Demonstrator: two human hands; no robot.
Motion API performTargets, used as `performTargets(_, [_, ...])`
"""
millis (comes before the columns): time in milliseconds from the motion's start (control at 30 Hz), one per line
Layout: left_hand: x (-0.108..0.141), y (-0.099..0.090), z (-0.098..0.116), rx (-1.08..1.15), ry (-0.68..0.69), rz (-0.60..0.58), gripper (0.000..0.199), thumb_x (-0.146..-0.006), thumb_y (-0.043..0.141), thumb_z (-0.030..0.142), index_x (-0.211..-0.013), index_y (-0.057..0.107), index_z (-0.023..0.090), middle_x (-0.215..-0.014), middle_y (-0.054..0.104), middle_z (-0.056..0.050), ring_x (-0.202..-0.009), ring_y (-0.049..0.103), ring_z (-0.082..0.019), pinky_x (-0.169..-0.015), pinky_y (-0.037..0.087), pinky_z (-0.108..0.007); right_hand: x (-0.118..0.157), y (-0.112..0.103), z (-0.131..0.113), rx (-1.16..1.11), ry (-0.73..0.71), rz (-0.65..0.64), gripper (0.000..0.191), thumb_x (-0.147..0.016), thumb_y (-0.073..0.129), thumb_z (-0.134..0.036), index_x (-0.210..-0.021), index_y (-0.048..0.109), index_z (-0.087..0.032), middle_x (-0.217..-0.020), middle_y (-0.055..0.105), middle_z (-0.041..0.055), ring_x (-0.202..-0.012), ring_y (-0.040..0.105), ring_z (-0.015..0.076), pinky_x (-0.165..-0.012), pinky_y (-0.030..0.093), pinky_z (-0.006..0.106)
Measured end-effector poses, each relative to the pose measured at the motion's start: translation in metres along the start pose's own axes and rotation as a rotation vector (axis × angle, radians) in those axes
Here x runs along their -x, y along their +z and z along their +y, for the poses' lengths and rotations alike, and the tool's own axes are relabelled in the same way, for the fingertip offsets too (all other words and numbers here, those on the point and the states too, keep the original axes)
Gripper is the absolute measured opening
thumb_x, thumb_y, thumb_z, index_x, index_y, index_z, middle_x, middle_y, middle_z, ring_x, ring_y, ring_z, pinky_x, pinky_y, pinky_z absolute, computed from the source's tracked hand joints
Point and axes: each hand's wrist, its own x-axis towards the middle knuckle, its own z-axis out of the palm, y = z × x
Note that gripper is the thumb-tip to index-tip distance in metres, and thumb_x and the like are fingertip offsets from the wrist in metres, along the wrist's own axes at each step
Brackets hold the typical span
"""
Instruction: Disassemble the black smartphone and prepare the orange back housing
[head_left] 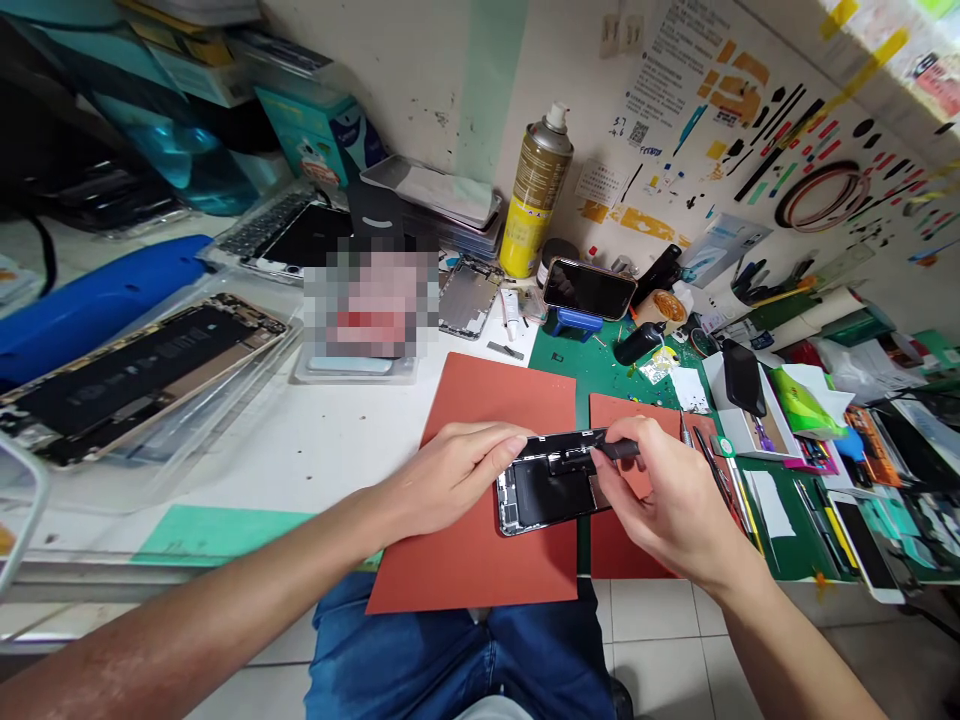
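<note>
Phone (546, 498): opened, lying tilted across the red mats (480, 560)
Left hand (452, 476): fingers together, touching its upper edge
Right hand (664, 490): pinching a black part (619, 450) over its far end
Spray can (535, 195): upright behind

The opened phone (544, 495) is over the right part of the left mat (480, 565), its right end reaching across the gap toward the right mat (624, 555). The left hand (450, 470) is at its left end; the right hand (667, 490), with a small piece (621, 450) in its fingers, is over its right end. Both mats are on the table (341, 425). Beyond them, near the wall (420, 70), stands a spray can (536, 195), a propped phone (589, 290) to its right. Far left, another phone (142, 375) lies on a plastic tray (176, 430). Right of the right mat are pens (836, 525).
</note>
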Motion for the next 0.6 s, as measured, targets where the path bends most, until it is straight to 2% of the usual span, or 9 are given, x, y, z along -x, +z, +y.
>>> performTargets(67, [-0.0003, 0.0001, 0.0000, 0.005, -0.001, -0.006, 0.045, -0.118, 0.034, 0.039, -0.117, 0.076, 0.021, -0.113, 0.082, -0.006, -0.105, 0.078, -0.023, -0.092, 0.060, -0.035, -0.0007, -0.0018, -0.0007, -0.014, -0.021, -0.028, 0.006, -0.108, 0.058, -0.020, -0.112, 0.054, -0.022, -0.088, 0.069, 0.0020, -0.071, 0.069, 0.0181, -0.063, 0.050, 0.030])
performTargets(200, [-0.0005, 0.0004, 0.0002, 0.016, -0.004, -0.015, 0.045, -0.118, 0.034, 0.038, -0.119, 0.075, 0.020, -0.116, 0.082, -0.006, -0.108, 0.077, -0.022, -0.095, 0.058, -0.034, 0.0012, 0.0005, -0.0004, 0.022, -0.045, 0.045, 0.005, -0.108, 0.058, -0.019, -0.110, 0.054, -0.023, -0.081, 0.066, -0.0003, -0.063, 0.061, 0.0163, -0.058, 0.044, 0.030])
performTargets(267, [-0.0002, 0.0005, 0.0000, 0.016, -0.003, -0.013, 0.044, -0.118, 0.034, 0.038, -0.119, 0.074, 0.020, -0.115, 0.082, -0.006, -0.108, 0.077, -0.022, -0.094, 0.058, -0.034, 0.0019, 0.0021, -0.0003, 0.002, -0.054, 0.021, 0.005, -0.108, 0.057, -0.018, -0.111, 0.055, -0.022, -0.083, 0.066, 0.0009, -0.067, 0.063, 0.0176, -0.061, 0.046, 0.030])
performTargets(400, [0.0003, 0.0003, -0.0005, 0.017, 0.011, -0.010, 0.044, -0.118, 0.034, 0.038, -0.119, 0.074, 0.021, -0.115, 0.082, -0.005, -0.106, 0.078, -0.022, -0.092, 0.058, -0.033, 0.0017, 0.0038, -0.0007, 0.038, -0.054, 0.066, 0.006, -0.108, 0.058, -0.019, -0.113, 0.055, -0.022, -0.084, 0.067, 0.0011, -0.064, 0.062, 0.0169, -0.059, 0.045, 0.030])
performTargets(500, [0.0004, 0.0002, -0.0001, 0.021, 0.015, -0.009, 0.044, -0.118, 0.034, 0.038, -0.120, 0.074, 0.021, -0.116, 0.082, -0.006, -0.107, 0.078, -0.022, -0.093, 0.058, -0.034, 0.0011, 0.0041, -0.0013, 0.022, -0.061, 0.059, 0.006, -0.107, 0.057, -0.018, -0.112, 0.056, -0.022, -0.087, 0.069, 0.0022, -0.068, 0.065, 0.0178, -0.063, 0.049, 0.030])
performTargets(600, [0.0006, 0.0003, 0.0004, 0.023, 0.007, -0.013, 0.045, -0.118, 0.034, 0.039, -0.118, 0.075, 0.021, -0.113, 0.082, -0.006, -0.107, 0.078, -0.023, -0.092, 0.059, -0.035, 0.0009, 0.0045, -0.0013, 0.034, -0.043, 0.090, 0.007, -0.108, 0.060, -0.020, -0.112, 0.056, -0.022, -0.085, 0.069, 0.0009, -0.064, 0.065, 0.0164, -0.059, 0.047, 0.029])
